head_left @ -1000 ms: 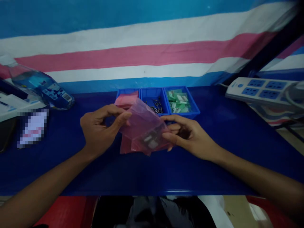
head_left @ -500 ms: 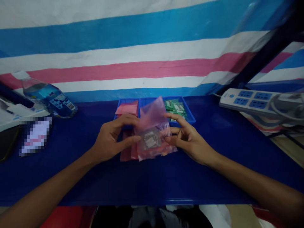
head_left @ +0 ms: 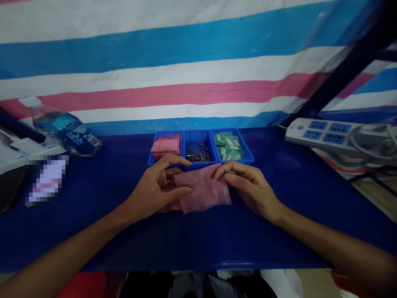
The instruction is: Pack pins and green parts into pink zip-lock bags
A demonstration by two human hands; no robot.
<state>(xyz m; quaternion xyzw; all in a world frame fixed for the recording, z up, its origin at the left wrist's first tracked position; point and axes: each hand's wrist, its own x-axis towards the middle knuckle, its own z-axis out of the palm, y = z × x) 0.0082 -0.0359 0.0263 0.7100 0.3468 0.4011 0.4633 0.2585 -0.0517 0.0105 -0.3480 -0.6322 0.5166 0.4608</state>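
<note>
A pink translucent plastic bag (head_left: 204,190) lies folded over between my hands, in front of the blue trays. My right hand (head_left: 251,186) pinches its upper right edge. At the bag's left side is my left hand (head_left: 155,186), thumb and forefinger spread apart, the thumb at the bag's edge. More pink bags (head_left: 175,205) lie partly hidden under it. Behind stand three joined blue trays: pink bags (head_left: 167,144) in the left one, small dark metal pieces (head_left: 198,154) in the middle, green packets (head_left: 228,147) in the right.
A plastic bottle (head_left: 72,132) lies at the left, with white objects (head_left: 27,151) and a dark flat item (head_left: 10,188) beside it. A white power strip (head_left: 325,132) with cables is at the right. The blue table's front edge (head_left: 198,265) runs across below.
The bag's raised upper part has come down over its front, hiding the contents that showed before. The middle tray's metal pieces are now uncovered. My left thumb and forefinger are wider apart.
</note>
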